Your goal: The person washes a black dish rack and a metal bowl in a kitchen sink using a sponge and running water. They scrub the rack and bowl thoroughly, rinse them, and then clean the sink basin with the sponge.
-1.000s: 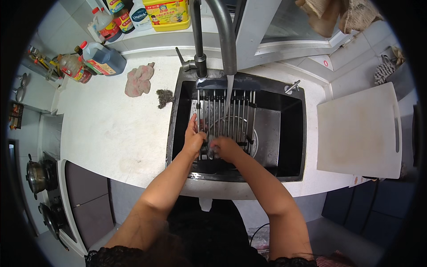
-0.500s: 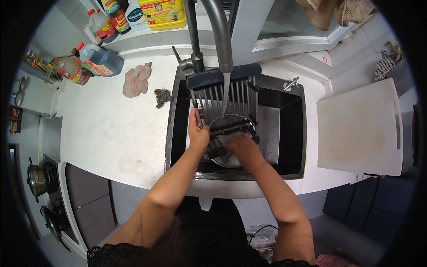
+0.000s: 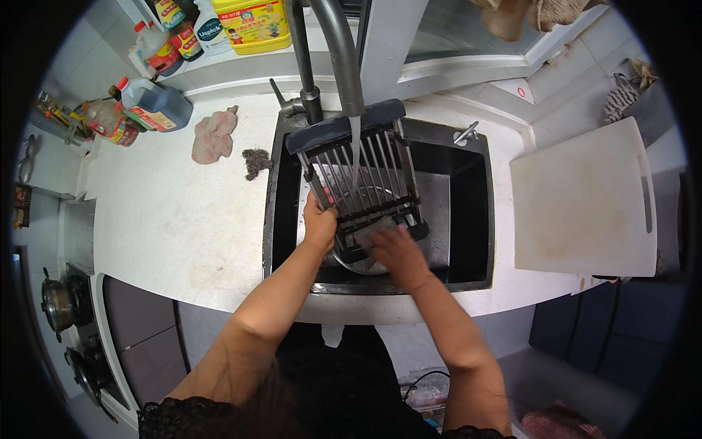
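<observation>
The left hand curls its fingers round the rack under the tap, while the right hand, blurred at the rack's near end, leaves its fingers' state unclear.

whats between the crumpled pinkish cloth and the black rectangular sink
In the head view, a dark, frizzy scouring pad lies on the white countertop between the crumpled pinkish cloth and the black rectangular sink.
</observation>
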A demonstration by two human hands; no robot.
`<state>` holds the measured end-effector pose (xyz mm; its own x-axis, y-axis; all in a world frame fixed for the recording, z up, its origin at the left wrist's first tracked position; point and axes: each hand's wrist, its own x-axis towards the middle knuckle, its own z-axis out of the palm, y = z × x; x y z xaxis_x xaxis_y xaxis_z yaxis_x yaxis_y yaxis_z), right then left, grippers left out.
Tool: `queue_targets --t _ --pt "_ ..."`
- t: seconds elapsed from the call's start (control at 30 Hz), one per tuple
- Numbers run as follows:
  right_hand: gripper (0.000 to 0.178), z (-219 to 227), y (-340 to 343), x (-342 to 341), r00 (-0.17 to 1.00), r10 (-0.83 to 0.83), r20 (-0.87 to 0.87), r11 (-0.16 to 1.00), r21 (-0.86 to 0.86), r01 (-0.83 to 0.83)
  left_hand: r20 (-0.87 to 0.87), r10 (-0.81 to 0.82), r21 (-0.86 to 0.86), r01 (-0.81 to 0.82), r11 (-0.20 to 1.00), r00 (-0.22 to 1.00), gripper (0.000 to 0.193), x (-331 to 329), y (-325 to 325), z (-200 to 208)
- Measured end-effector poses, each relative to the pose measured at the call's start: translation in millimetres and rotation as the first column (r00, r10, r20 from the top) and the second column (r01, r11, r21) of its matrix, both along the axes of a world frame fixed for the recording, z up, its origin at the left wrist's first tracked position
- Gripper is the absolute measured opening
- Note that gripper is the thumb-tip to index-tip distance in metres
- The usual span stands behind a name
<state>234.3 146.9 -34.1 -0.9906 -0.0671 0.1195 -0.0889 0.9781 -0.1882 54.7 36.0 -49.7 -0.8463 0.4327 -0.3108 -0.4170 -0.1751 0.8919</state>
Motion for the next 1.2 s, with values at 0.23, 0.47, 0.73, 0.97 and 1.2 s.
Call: queue_targets --t 0.23,0.47,0.73,0.97,1.2 --pt "0.014 26.0 30.3 31.8 0.771 -0.594 -0.227 0.758 -0.478 0.443 0.081 -0.038 -0.093 0.045 0.995 0.996 0.041 -9.4 -11.9 -3.8" --pt "0.014 37.8 41.3 17.3 0.616 -0.606 0.503 -0.460 -0.853 0.245 0.354 -0.396 -0.169 0.474 0.864 0.847 0.015 -0.9 3.1 -35.8" --pt "0.104 107.8 -2.8 -32.4 0.643 -0.691 0.330 0.072 -0.854 0.515 0.029 -0.420 -0.832 0.255 0.492 0.907 0.061 -12.5 49.4 -39.5" --pt "0.096 111.8 -18.4 -50.1 0.818 -0.576 0.005 0.692 -0.530 0.490 0.440 -0.276 0.033 0.291 0.956 0.855 0.053 -59.1 46.2 -67.4" --pt "0.087 109.7 -14.7 -73.2 0.913 -0.403 -0.068 0.869 -0.341 0.358 0.112 -0.555 0.284 0.509 0.813 0.824 0.035 -84.8 10.3 -32.1"
